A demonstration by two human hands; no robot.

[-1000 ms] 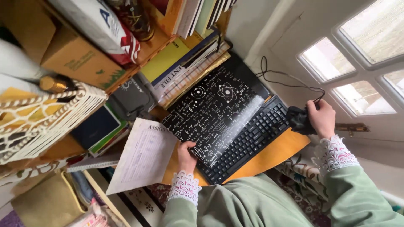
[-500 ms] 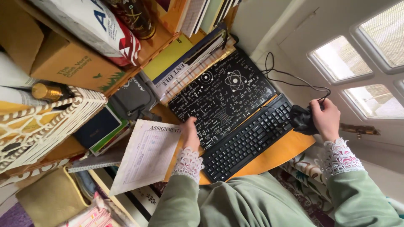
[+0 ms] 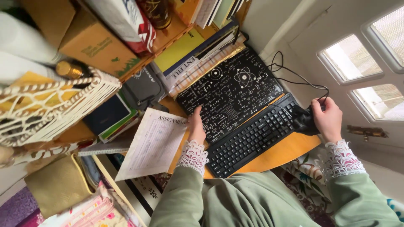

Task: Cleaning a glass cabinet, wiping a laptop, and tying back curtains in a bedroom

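A closed black laptop (image 3: 229, 94) with white formula drawings on its lid lies on the wooden desk (image 3: 280, 151). My left hand (image 3: 196, 126) rests flat on the lid's near left corner, fingers together. A black keyboard (image 3: 252, 136) lies just in front of the laptop. My right hand (image 3: 327, 119) grips a black cloth (image 3: 302, 120) at the keyboard's right end. A black cable (image 3: 294, 80) runs from that hand back behind the laptop.
A white paper sheet (image 3: 153, 143) hangs over the desk's left edge. Stacked books and files (image 3: 191, 54) lie behind the laptop. A woven white basket (image 3: 50, 109), a cardboard box (image 3: 97, 42) and a grey pouch (image 3: 141, 86) crowd the left. Window panes (image 3: 366, 63) are at right.
My left hand pressed the laptop lid down from half raised to flat, then slid up onto the lid. The right hand stayed on the black cloth.
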